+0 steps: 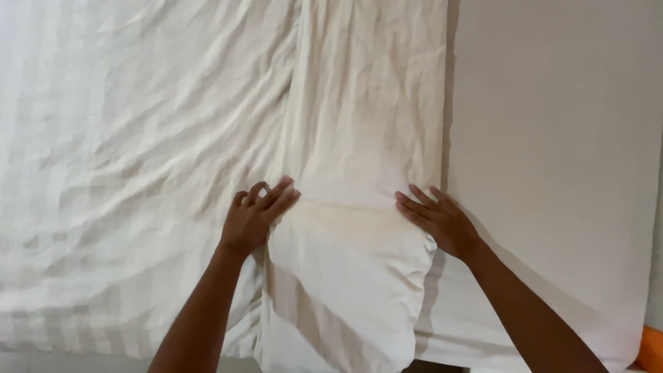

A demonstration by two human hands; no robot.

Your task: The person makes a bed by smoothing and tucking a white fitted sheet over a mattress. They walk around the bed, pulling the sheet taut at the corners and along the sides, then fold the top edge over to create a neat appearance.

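Observation:
A long cream pillow (359, 138) in a creased case lies lengthwise on the bed, its near end bulging over the mattress edge. My left hand (255, 217) rests flat against the pillow's left side, fingers together and pointing up-right. My right hand (438, 217) presses flat on the pillow's right edge, fingers spread toward the left. Neither hand holds anything.
A crumpled white striped sheet (124, 152) covers the bed to the left of the pillow. To the right lies a smooth beige mattress surface (552, 138). An orange object (650, 349) shows at the lower right corner.

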